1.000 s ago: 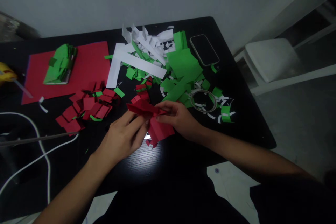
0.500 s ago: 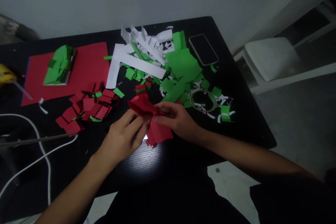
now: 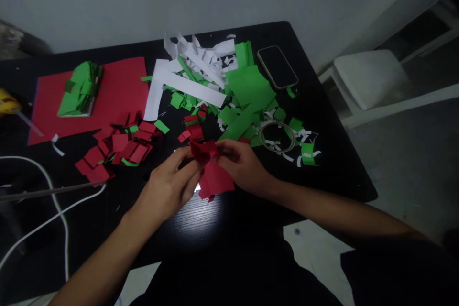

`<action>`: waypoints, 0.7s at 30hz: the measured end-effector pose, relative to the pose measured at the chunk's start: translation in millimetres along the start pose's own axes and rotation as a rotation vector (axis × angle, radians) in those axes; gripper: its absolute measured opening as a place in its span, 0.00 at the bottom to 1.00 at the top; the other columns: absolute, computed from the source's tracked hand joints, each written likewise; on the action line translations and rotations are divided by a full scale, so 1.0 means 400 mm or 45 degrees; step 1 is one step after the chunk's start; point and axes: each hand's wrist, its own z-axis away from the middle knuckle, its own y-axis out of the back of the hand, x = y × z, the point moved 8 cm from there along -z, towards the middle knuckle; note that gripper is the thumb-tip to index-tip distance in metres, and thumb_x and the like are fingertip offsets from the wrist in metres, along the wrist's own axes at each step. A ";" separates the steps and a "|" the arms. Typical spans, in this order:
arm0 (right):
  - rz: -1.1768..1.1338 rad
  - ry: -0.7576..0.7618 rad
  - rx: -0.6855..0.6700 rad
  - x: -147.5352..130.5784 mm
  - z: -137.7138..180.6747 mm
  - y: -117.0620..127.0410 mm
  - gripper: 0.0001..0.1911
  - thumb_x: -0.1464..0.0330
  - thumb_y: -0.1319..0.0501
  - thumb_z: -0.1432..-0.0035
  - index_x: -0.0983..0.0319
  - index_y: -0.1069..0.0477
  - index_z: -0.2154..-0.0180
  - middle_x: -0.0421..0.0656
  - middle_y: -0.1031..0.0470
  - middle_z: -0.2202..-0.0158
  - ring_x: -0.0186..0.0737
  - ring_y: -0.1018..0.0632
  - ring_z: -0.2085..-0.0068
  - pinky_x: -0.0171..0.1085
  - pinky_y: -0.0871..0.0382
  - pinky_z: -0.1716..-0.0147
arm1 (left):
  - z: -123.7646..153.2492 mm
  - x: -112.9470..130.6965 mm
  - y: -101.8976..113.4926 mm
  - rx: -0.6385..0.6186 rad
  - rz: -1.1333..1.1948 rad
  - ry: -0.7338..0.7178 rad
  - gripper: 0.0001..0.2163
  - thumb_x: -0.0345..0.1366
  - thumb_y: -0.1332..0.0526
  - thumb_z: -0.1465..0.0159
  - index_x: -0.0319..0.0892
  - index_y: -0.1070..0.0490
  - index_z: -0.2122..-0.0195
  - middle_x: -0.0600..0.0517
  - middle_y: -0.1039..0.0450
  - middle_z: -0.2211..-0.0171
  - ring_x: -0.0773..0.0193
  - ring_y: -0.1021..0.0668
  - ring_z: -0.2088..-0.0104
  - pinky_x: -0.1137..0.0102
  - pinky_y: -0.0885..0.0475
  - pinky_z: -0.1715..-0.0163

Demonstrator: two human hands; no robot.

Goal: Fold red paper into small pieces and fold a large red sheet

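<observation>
Between my two hands is a piece of red paper (image 3: pixel 205 151), raised and bent along its upper part. My left hand (image 3: pixel 172 174) pinches its left side, and my right hand (image 3: pixel 245 167) grips the right side with thumb and fingers. Just below, a flat red paper sheet (image 3: pixel 217 179) shows between the hands; whether it joins the held piece I cannot tell. Small red pieces poke out under its lower edge. Beyond my fingers lies a small stack of red paper pieces (image 3: pixel 194 131). To the left spreads a pile of red paper squares (image 3: pixel 120 142).
Green paper pieces (image 3: pixel 249 86) and white paper strips (image 3: pixel 193 88) cover the table's back middle. A phone (image 3: pixel 278 67) and a ring (image 3: pixel 277 136) lie right. A green paper bundle (image 3: pixel 81 88) rests on a red sheet (image 3: pixel 122 91). White cable (image 3: pixel 62 220) loops at left; a stool (image 3: pixel 371 79) stands right.
The raised red paper has swung from pointing left to sitting more upright and narrower between my hands. The small red stack behind it now shows more. My hands have barely shifted.
</observation>
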 end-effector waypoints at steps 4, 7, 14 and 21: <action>-0.023 -0.043 0.017 0.007 -0.002 0.004 0.08 0.70 0.35 0.44 0.61 0.24 0.60 0.42 0.17 0.62 0.40 0.17 0.59 0.40 0.24 0.54 | 0.000 0.003 0.005 0.021 0.001 -0.016 0.11 0.26 0.40 0.33 0.42 0.28 0.50 0.44 0.28 0.48 0.59 0.21 0.52 0.69 0.23 0.53; -0.049 -0.059 0.019 0.010 -0.001 0.005 0.08 0.70 0.34 0.46 0.62 0.23 0.61 0.42 0.17 0.62 0.40 0.17 0.59 0.40 0.24 0.54 | 0.003 0.004 0.007 0.042 -0.006 -0.026 0.14 0.26 0.39 0.34 0.43 0.28 0.48 0.44 0.27 0.49 0.58 0.21 0.52 0.68 0.23 0.54; -0.096 -0.082 0.028 0.017 0.000 0.007 0.11 0.68 0.30 0.49 0.61 0.22 0.61 0.42 0.16 0.63 0.40 0.17 0.59 0.40 0.24 0.53 | 0.009 0.003 0.010 0.078 -0.040 -0.048 0.14 0.26 0.38 0.34 0.42 0.28 0.48 0.44 0.25 0.50 0.58 0.20 0.52 0.68 0.23 0.54; -0.140 -0.086 0.017 0.019 -0.002 0.006 0.12 0.69 0.30 0.49 0.62 0.23 0.60 0.42 0.17 0.61 0.40 0.17 0.58 0.41 0.24 0.52 | 0.005 0.014 0.033 0.168 0.045 -0.089 0.13 0.25 0.36 0.37 0.42 0.27 0.52 0.43 0.26 0.46 0.56 0.20 0.50 0.65 0.22 0.52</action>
